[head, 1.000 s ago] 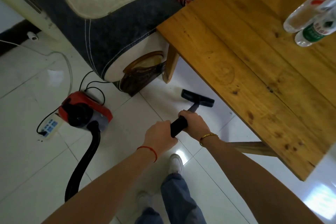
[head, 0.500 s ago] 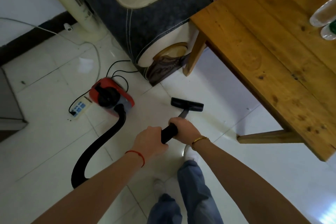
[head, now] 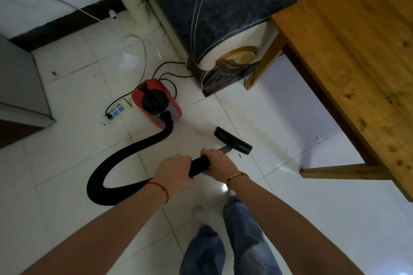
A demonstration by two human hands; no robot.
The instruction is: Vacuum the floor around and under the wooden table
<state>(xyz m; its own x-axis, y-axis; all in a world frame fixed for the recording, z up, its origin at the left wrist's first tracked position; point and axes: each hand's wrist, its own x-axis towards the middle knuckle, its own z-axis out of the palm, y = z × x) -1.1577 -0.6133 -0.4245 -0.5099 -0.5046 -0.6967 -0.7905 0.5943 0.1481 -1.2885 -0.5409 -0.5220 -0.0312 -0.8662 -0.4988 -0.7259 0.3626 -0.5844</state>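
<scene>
Both hands grip the black wand handle (head: 199, 166) of the vacuum: my left hand (head: 173, 173) behind, my right hand (head: 218, 164) in front. The black floor nozzle (head: 233, 140) rests on the white tiled floor (head: 279, 123), short of the wooden table (head: 357, 56), which fills the upper right. Two table legs (head: 264, 62) show, one near the sofa and one at the near corner. The red canister (head: 155, 102) sits on the floor to the left, and its black hose (head: 125, 156) loops back to my left hand.
A dark-and-cream sofa arm (head: 214, 13) stands beside the table's far leg. A power strip (head: 117, 110) and black cord (head: 169, 73) lie by the canister. A standing fan base (head: 138, 11) and white cable (head: 143, 51) are at the back. A grey cabinet (head: 20, 87) is at left.
The nozzle has been pulled back from under the table edge toward me. The view has swung left, so the canister and hose now sit nearer the centre and the bottles are out of view.
</scene>
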